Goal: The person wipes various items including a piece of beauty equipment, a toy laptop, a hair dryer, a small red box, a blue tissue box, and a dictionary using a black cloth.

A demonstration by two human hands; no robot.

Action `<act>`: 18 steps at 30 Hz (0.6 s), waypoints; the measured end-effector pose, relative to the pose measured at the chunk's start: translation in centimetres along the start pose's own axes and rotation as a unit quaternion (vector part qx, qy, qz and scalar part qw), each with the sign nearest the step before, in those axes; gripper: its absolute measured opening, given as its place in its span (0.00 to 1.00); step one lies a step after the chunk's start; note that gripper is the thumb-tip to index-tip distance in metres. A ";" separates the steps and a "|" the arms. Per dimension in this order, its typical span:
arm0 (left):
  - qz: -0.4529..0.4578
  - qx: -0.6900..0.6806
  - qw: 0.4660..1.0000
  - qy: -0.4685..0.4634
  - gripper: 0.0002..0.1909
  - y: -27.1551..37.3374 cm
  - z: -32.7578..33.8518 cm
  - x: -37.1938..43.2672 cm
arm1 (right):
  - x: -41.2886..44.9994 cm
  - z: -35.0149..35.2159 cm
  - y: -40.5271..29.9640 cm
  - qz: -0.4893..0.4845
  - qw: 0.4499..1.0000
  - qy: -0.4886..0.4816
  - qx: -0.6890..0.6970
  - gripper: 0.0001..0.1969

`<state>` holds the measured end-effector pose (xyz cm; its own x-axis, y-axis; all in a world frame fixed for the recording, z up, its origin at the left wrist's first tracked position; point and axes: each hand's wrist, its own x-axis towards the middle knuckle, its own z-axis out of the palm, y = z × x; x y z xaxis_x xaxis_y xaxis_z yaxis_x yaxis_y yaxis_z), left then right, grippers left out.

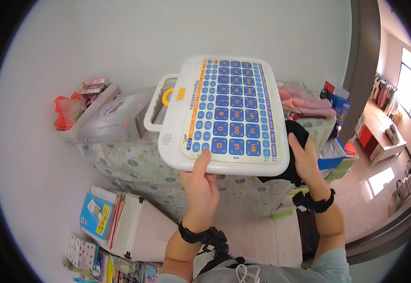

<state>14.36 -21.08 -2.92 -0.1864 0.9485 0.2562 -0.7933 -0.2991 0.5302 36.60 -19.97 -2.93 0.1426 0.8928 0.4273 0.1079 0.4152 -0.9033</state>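
Observation:
A white plastic phonics learning board (237, 113) with blue letter keys is held up, turned sideways, its carry handle (152, 102) to the left. My left hand (202, 184) grips its near edge, thumb on the front face and fingers underneath. At the board's lower right corner, my right hand (302, 155) holds a black cloth (295, 132) bunched against the side. The fingers of that hand are partly hidden by the cloth. A yellow ring (167, 97) shows beside the handle.
Behind the board stands a table under a patterned cloth (138, 161), bearing a grey box (115, 118), a white bin (99, 102) and pink fabric (308, 100). A lidded storage box (148, 226) and books (111, 269) are at lower left. A dark door frame (364, 63) rises at right.

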 end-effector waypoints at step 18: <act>-0.014 0.039 0.999 0.019 0.23 -2.3 -1.0 12.3 | 4.7 7.5 4.6 -0.302 0.884 0.178 -0.311 0.33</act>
<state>13.30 -8.62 -1.83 -0.1891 0.9592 0.2102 -0.7512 -0.2792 0.5981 30.37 -12.53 -5.35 0.1631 0.3835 0.9090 0.7735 0.5222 -0.3592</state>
